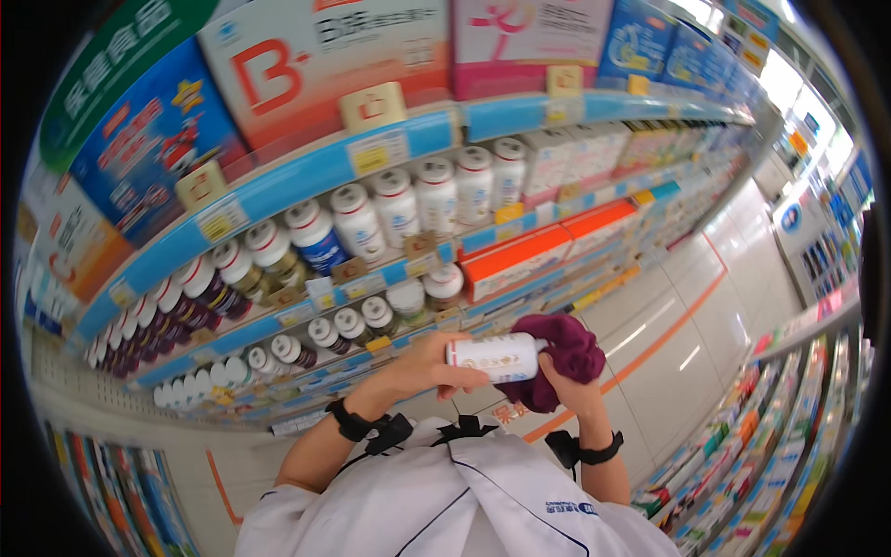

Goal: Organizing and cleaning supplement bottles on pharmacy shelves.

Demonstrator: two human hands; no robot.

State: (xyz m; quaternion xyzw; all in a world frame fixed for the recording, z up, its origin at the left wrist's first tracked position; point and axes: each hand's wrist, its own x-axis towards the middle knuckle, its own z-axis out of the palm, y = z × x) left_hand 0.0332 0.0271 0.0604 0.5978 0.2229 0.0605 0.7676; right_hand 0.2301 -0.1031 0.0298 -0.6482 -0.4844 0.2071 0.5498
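My left hand [445, 369] grips a white plastic supplement bottle [498, 358] by its capped end. The bottle lies nearly level in front of my chest and bears printing. My right hand [574, 383] holds a bunched dark purple cloth [564, 348] against the bottle's other end. Part of that end is hidden by the cloth and my thumb. Beyond my hands, a row of similar white bottles [435, 188] stands on a shelf, with brown-bodied bottles [216, 285] farther left.
Blue-edged shelves [278, 202] curve across the front, carrying large boxes [334, 63] on top. Orange-red cartons [550, 244] sit on a lower shelf. A tiled floor [654, 334] with an orange line runs to the right. Another stocked shelf unit [752, 445] stands at the lower right.
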